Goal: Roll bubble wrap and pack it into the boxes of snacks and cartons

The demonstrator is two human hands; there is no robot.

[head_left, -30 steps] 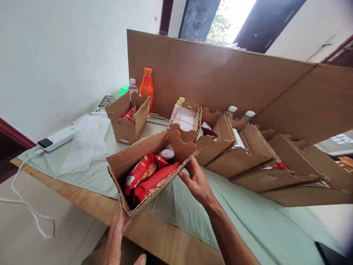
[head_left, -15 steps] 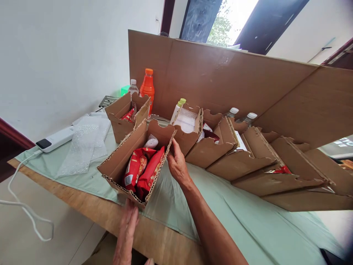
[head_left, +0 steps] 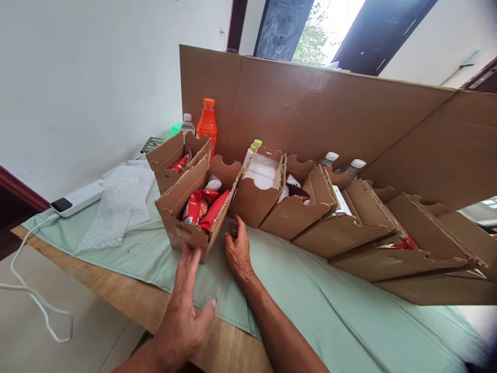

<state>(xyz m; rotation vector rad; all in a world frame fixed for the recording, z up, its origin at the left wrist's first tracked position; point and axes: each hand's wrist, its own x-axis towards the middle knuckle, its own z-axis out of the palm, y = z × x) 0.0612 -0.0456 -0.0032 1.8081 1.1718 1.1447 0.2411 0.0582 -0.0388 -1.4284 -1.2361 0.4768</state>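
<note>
An open-topped cardboard box (head_left: 182,230) stands on the cloth in front of me. Inside it lie red snack packets (head_left: 205,207) and a small bubble-wrapped item (head_left: 213,183). My left hand (head_left: 186,316) is open, its outstretched fingertips against the lower front wall of this box. At the box's right side, my right hand (head_left: 238,251) is open with loosely curved fingers and holds nothing; whether it touches the wall I cannot tell. Just right of the box stands another cardboard box (head_left: 252,202) with bubble wrap (head_left: 262,171) in its top.
Several similar boxes (head_left: 349,235) run off to the right. Behind the left one (head_left: 166,176) stand an orange bottle (head_left: 207,122) and a clear bottle (head_left: 187,126). A tall cardboard panel (head_left: 303,109) backs the table. Bubble-wrap sheets (head_left: 112,207) and a white power strip (head_left: 81,197) lie left.
The box with the red packets has moved away from me and slightly right, toward the other boxes. My left hand followed at its front; my right hand dropped from its upper edge.
</note>
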